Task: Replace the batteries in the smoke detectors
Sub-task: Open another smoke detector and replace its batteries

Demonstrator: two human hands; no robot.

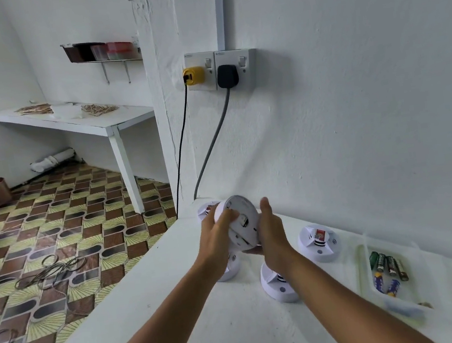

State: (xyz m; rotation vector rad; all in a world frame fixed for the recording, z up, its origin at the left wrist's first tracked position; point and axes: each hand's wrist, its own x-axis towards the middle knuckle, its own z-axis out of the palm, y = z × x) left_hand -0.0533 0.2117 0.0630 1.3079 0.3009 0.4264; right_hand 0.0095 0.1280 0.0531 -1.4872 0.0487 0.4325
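A: What are the hands doing?

B: The left hand (218, 230) grips the raised smoke detector (239, 224) by its left rim, thumb pressed on the back face. The right hand (272, 233) cups the right edge, fingers mostly straight and together, thumb pointing up. The unit is held above the counter (180, 308), its underside tilted toward the camera.

A: So which step is this?

B: Looks like opening or checking the back, where the battery bay seems to sit. I can't tell whether a cell is inside.

A: And next?

B: Probably freeing the cover or the cell, steadying with one hand and picking with the other. Fresh cells likely come from the tray of batteries (388, 272) near right.

A: Other units?

B: Three lie below the hands, one (319, 242) to the right showing a red patch; another (205, 210) sits behind, by the wall.
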